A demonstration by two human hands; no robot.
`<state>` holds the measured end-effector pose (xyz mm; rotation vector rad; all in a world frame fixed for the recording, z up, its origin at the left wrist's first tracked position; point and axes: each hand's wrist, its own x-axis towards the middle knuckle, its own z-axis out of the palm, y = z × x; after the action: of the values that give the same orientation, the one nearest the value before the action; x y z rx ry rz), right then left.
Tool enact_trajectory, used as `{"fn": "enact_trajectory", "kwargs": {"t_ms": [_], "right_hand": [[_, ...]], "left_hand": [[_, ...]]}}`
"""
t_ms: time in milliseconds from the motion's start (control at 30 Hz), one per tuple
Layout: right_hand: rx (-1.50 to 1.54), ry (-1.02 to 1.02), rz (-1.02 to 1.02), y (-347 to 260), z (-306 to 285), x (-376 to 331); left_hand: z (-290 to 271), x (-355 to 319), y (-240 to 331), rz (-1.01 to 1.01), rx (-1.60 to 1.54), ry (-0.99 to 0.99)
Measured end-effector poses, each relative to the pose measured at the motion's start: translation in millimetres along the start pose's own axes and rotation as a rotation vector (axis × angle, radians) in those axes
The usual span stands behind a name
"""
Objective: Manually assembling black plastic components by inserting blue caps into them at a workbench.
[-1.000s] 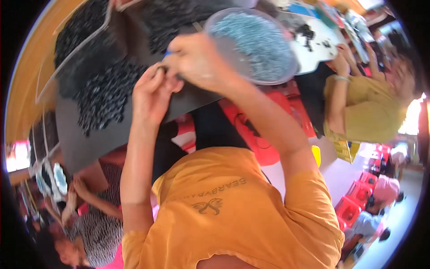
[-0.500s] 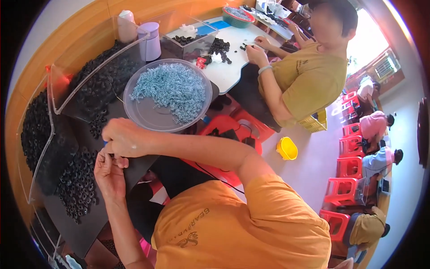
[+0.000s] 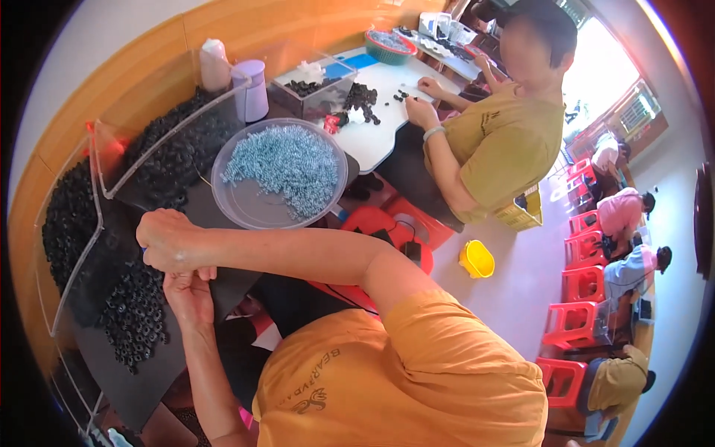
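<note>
My right hand [image 3: 170,240] is closed in a fist, with a sliver of blue showing at its far-left edge. What it grips is hidden. Just below and touching it, my left hand [image 3: 191,296] has its fingers bent in, their tips covered by the right hand. Both hands are above the dark table [image 3: 153,380], beside a loose heap of small black ring-like parts [image 3: 134,316]. Beyond my right forearm stands a round clear tub [image 3: 242,207] holding many small blue-grey, spring-like pieces [image 3: 287,164].
Clear-walled bins hold more black parts [image 3: 71,216] on the left. A lilac canister [image 3: 252,93] stands behind the tub. At a white table [image 3: 372,141], a co-worker [image 3: 506,145] handles small black pieces. A yellow basin [image 3: 477,258] and red stools [image 3: 572,325] are on the floor.
My right hand has shifted left and a little down, now covering more of my left fingers. The whole view has tilted slightly, so the tub appears lower.
</note>
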<state>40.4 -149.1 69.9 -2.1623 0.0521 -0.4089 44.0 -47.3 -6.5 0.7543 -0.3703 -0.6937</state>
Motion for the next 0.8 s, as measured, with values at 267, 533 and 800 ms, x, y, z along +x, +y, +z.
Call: {"fn": "enact_trajectory", "kwargs": {"t_ms": [267, 533, 800], "right_hand": [[0.058, -0.176, 0.239, -10.8, -21.3, -31.3], [0.142, 0.028, 0.252, 0.4, -32.7, -43.2], [0.092, 0.132, 0.345, 48.0, 6.8, -25.6]], "left_hand": [[-3.8, -4.6, -0.6, -0.031, 0.019, 0.095], [-13.1, -2.8, -1.2, -0.017, -0.140, -0.155], [-8.0, -9.2, 0.9, -0.036, -0.242, -0.064]]}}
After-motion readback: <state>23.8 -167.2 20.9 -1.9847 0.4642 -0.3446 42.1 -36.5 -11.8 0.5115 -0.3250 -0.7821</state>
